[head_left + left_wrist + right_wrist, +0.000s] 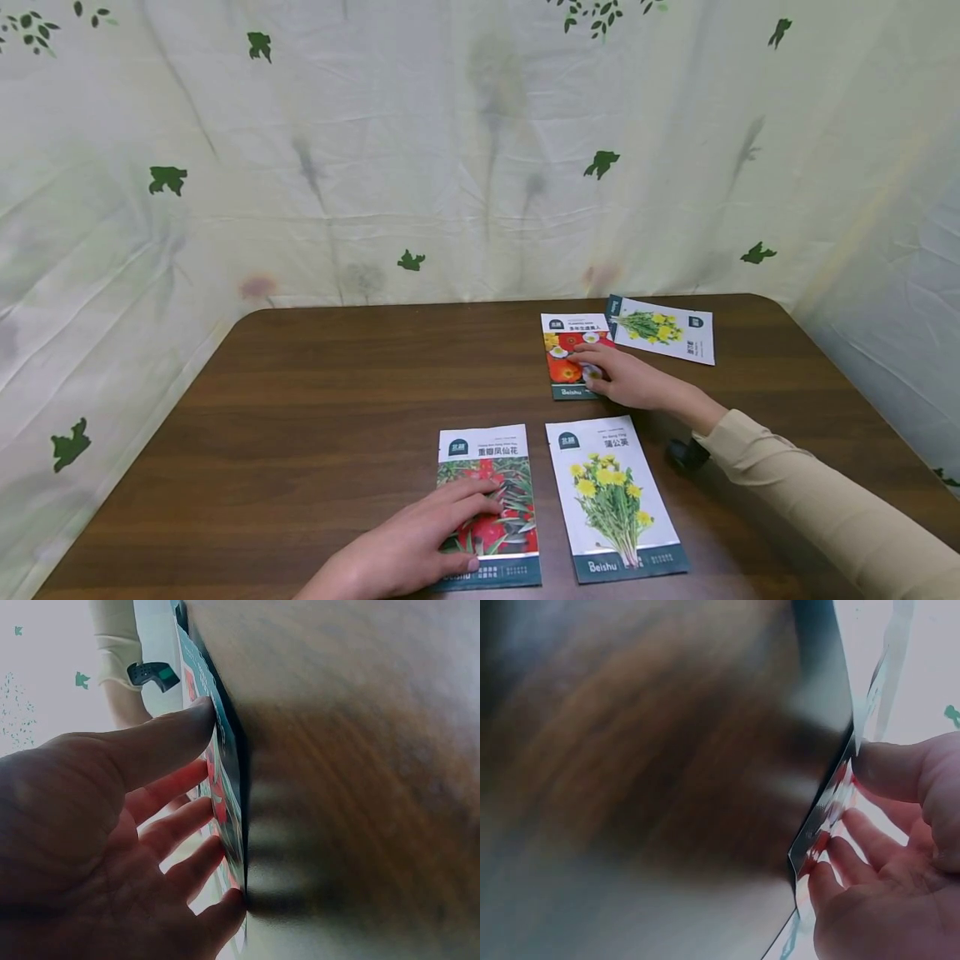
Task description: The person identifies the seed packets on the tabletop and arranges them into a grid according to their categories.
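Brown table (300, 417), head view. Near side: red-flower packet (519, 508) under left hand (420, 533), fingers extended and spread, apparently steadying it flat. Just beside it, near yellow-flower packet (611, 500), untouched. Farther back: mixed-flower packet (562, 371) under right hand (630, 377), fingers loosely extended; far yellow-flower packet (663, 329), slanted, at its upper right corner, touching or overlapping.

Left wrist view: thumb and fingertips rest on the printed face, nothing gripped.

Right wrist view: fingertips likewise, gently bent, seemingly pressing lightly rather than grasping.
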The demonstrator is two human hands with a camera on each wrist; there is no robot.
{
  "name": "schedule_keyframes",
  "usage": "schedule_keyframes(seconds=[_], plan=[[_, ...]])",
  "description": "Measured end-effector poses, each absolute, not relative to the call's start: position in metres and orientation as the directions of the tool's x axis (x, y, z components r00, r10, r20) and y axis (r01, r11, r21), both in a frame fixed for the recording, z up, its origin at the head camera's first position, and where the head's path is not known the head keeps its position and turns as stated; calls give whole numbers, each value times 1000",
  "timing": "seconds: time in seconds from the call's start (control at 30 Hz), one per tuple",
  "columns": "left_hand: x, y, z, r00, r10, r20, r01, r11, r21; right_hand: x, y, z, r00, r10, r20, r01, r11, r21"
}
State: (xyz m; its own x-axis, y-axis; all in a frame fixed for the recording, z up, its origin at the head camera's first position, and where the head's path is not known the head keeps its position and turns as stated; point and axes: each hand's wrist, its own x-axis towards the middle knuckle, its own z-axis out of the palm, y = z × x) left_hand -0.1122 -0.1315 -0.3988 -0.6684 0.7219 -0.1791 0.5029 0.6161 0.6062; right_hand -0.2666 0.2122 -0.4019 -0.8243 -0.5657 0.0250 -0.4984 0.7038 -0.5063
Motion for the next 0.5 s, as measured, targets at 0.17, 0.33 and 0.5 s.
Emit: schedule_keyframes(seconds=[0.17, 0.33, 0.5], plan=[[-113, -131, -399, -673, 714, -191, 492, 625, 606, -269, 208, -401, -815, -579, 28, -514, 700, -495], [-113, -131, -399, -673, 714, -195, 489, 626, 608, -272, 207, -400, -809, -587, 16, -519, 702, -487], [-113, -131, -399, -670, 718, -189, 495, 622, 607, -273, 206, -399, -814, -581, -11, -500, 708, -498]])
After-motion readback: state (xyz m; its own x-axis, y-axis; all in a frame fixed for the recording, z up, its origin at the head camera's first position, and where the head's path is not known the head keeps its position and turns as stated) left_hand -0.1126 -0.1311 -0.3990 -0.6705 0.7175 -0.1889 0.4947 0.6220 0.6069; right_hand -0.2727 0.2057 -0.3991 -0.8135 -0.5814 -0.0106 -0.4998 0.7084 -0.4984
